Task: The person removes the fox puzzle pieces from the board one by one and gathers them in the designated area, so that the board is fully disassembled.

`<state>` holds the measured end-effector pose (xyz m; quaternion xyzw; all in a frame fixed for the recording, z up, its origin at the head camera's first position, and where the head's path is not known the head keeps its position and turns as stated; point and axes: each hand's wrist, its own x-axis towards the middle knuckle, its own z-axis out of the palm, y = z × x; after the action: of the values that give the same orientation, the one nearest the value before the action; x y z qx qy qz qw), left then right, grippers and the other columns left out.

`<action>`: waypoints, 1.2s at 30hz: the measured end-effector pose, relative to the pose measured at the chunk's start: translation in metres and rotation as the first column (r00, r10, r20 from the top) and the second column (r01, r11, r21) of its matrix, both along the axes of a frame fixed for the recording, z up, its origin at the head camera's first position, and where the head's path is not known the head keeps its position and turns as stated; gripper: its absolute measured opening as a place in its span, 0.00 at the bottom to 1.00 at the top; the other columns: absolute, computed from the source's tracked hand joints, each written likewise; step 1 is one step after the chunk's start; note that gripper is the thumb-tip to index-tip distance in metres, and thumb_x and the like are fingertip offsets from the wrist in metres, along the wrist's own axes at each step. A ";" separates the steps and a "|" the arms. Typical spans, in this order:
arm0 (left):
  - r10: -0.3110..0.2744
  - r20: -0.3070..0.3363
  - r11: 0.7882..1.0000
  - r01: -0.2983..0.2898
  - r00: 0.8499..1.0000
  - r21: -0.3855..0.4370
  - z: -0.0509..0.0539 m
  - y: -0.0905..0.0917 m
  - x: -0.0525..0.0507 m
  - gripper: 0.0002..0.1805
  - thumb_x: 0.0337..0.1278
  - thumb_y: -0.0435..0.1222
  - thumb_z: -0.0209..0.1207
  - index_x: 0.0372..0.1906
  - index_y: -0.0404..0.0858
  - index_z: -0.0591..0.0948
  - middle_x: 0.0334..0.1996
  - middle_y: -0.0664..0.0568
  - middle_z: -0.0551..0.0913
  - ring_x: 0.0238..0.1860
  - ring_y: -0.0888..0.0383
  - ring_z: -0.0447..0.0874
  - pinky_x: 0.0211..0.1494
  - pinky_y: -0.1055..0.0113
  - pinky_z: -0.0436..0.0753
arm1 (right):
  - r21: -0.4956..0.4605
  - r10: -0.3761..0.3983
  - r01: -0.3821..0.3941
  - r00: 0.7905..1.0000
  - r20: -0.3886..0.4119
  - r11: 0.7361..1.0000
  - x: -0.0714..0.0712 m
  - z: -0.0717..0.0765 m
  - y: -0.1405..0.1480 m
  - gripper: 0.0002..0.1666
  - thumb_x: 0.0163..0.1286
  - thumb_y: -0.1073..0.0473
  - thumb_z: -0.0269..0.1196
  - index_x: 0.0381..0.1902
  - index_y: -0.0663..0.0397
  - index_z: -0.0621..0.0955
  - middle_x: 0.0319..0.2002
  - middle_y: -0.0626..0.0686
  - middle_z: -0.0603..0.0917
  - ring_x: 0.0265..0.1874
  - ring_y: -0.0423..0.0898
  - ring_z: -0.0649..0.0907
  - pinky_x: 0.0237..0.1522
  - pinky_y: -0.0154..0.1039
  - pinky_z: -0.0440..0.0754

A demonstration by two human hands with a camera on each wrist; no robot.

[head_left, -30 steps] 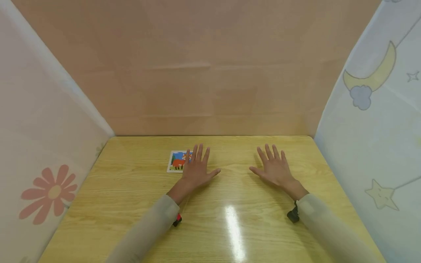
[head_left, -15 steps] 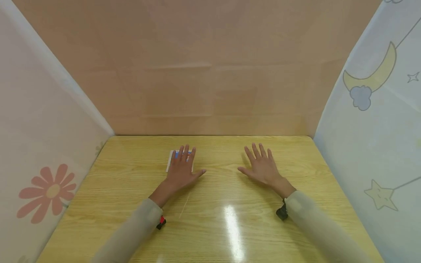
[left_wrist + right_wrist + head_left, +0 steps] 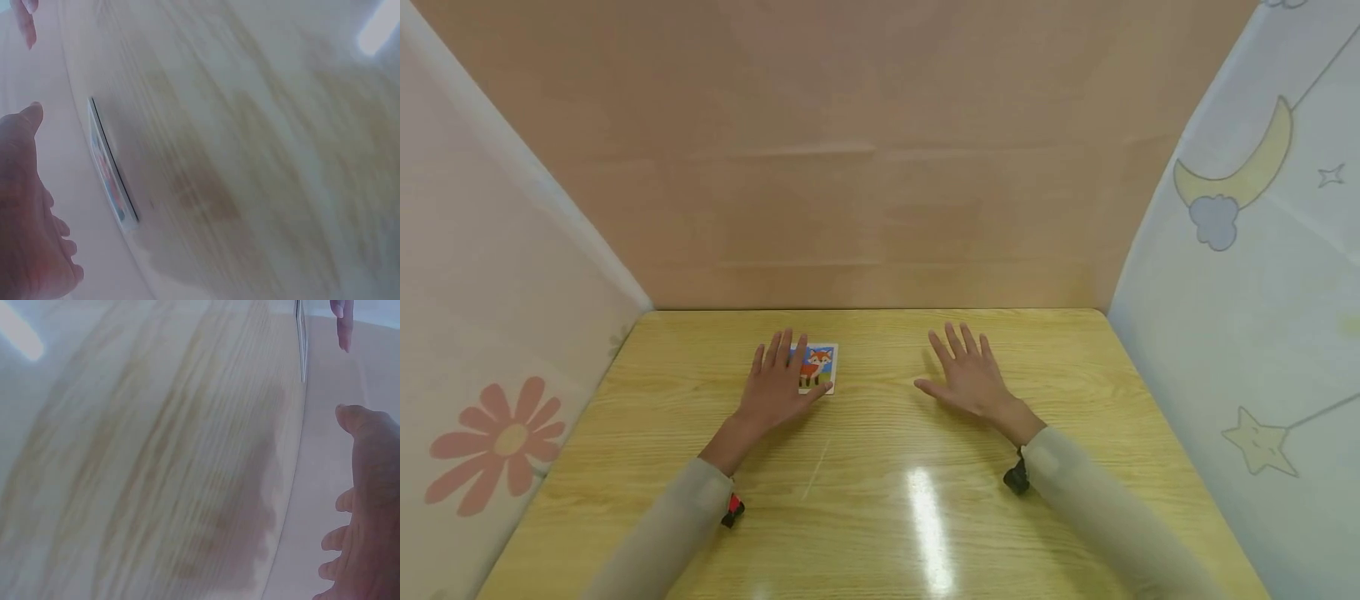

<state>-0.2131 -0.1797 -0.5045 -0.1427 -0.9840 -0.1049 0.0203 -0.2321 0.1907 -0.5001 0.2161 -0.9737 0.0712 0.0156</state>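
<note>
A small square card with a fox picture point(image 3: 817, 365) lies flat near the back left of the wooden table point(image 3: 880, 433). My left hand point(image 3: 775, 392), fingers spread and palm down, covers the card's left part in the head view. The left wrist view shows a gap between this hand point(image 3: 28, 212) and the card point(image 3: 109, 169), so it hovers above. To the right of the card, my right hand point(image 3: 972, 382) is spread with nothing in it; the right wrist view shows it point(image 3: 378, 500) raised off the surface.
A plain brown cloth wall point(image 3: 880, 167) stands behind the table. White cloth walls flank it, the left one point(image 3: 497, 275) with a red flower, the right one point(image 3: 1247, 317) with a moon and star. Each wrist wears a small dark device.
Both hands have moved left with fingers still spread. My left hand has passed across the card, uncovering its right part. The card remains in place on the table.
</note>
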 end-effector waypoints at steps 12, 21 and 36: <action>0.008 0.004 1.000 -0.008 1.000 0.006 -0.008 -0.044 0.000 0.58 0.70 0.68 0.53 0.86 0.33 0.48 0.85 0.32 0.47 0.85 0.34 0.42 0.84 0.34 0.45 | 0.020 0.043 -0.043 0.999 0.002 0.999 -0.005 0.001 -0.033 0.57 0.75 0.22 0.51 0.87 0.51 0.55 0.84 0.66 0.54 0.84 0.68 0.50 0.80 0.72 0.48; -0.009 0.069 1.000 0.008 0.998 0.013 -0.014 -0.069 0.000 0.57 0.73 0.66 0.53 0.85 0.29 0.47 0.85 0.31 0.44 0.85 0.33 0.39 0.84 0.34 0.42 | 0.004 0.087 -0.087 0.996 0.015 0.996 -0.004 -0.003 -0.056 0.56 0.75 0.24 0.54 0.86 0.53 0.57 0.83 0.67 0.56 0.83 0.68 0.53 0.80 0.71 0.51; -0.104 0.107 0.994 0.102 0.989 0.024 -0.019 -0.079 -0.007 0.55 0.73 0.63 0.55 0.85 0.30 0.48 0.85 0.33 0.44 0.85 0.35 0.40 0.85 0.36 0.42 | -0.081 0.149 -0.140 0.981 0.122 0.987 -0.008 -0.008 -0.097 0.57 0.76 0.24 0.52 0.86 0.54 0.54 0.84 0.65 0.53 0.84 0.64 0.51 0.83 0.64 0.51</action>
<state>-0.2196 -0.2584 -0.5231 -0.1873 -0.9739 -0.1224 -0.0372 -0.2401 0.0941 -0.5080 0.2805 -0.9512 0.1209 -0.0443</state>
